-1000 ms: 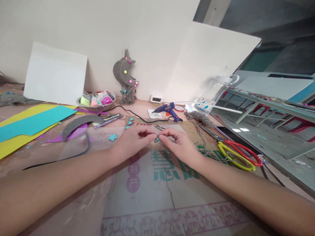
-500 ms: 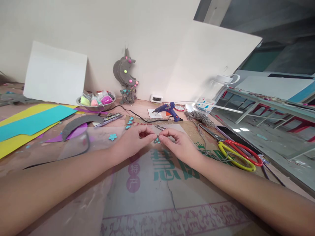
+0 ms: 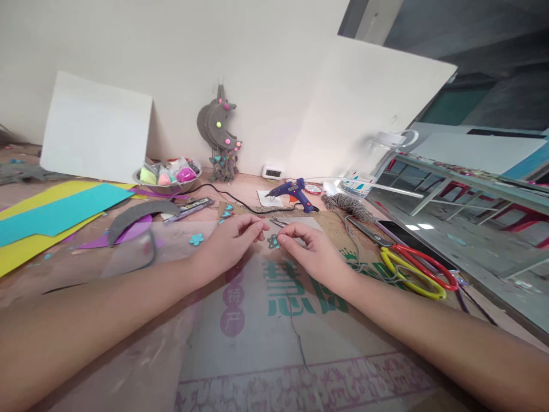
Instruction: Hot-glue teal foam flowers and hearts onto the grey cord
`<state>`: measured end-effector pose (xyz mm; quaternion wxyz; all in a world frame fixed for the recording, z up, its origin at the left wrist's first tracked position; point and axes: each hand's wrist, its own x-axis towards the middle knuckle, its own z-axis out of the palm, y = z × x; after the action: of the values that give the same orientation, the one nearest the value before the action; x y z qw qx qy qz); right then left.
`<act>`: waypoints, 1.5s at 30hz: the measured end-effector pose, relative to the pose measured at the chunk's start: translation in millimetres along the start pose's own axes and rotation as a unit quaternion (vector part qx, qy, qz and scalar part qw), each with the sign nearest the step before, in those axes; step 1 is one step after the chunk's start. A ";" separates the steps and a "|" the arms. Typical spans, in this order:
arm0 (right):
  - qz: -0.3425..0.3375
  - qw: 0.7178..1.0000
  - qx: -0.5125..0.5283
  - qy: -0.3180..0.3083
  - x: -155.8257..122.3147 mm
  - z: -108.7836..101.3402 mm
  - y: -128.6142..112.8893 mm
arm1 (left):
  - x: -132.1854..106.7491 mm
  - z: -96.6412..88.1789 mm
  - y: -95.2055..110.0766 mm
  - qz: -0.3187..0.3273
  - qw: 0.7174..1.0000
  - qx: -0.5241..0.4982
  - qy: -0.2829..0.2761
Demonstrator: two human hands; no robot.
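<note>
My right hand [image 3: 309, 247] pinches the edge of a small flower [image 3: 273, 241], turquoise with grey around its petals. Left of it, my left hand [image 3: 235, 243] is closed, thumb against fingertips, a short distance from the flower; whatever may be in that pinch is too small to make out. Just behind the fingers lies a pair of metal-tipped tweezers or small scissors [image 3: 278, 222], partly hidden. A plain turquoise flower [image 3: 196, 239] rests beside my left wrist. A grey strand [image 3: 300, 341] lies on the translucent sheet [image 3: 240, 366] below my hands.
A blue glue gun [image 3: 295, 191] lies behind my hands, its cord running left. At right are grey yarn [image 3: 349, 206], large scissors [image 3: 412, 269] and a phone [image 3: 414, 243]. Foam sheets [image 3: 64, 213] and a bowl [image 3: 165, 187] of bagged clay stand left. A moon ornament [image 3: 217, 126] hangs behind.
My left hand has drawn slightly up and left, away from the flower. The flower stays in my right hand and more of its face shows.
</note>
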<state>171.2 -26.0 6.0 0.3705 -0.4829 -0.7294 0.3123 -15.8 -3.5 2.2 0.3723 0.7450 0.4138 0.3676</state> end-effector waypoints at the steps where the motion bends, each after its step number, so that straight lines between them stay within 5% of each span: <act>1: -0.001 1.000 -0.002 0.001 0.0 0.0 -0.2 | -0.3 0.0 0.4 -0.004 1.000 0.003 0.000; 14: 0.005 1.000 0.002 -0.001 -0.8 0.2 -1.0 | -1.2 1.6 4.0 -0.043 0.999 -0.019 0.005; 35: 0.000 1.000 -0.016 -0.002 -0.4 -0.9 -1.5 | 0.9 1.5 -2.5 0.038 0.998 0.039 -0.013; 45: -0.074 0.993 -0.097 0.007 3.2 -10.8 -2.9 | -1.3 3.1 1.7 0.011 0.999 0.031 -0.036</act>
<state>178.1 -22.8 14.9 0.3495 -0.4634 -0.7872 0.2085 -13.0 -6.0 2.0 0.3596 0.7735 0.4029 0.3317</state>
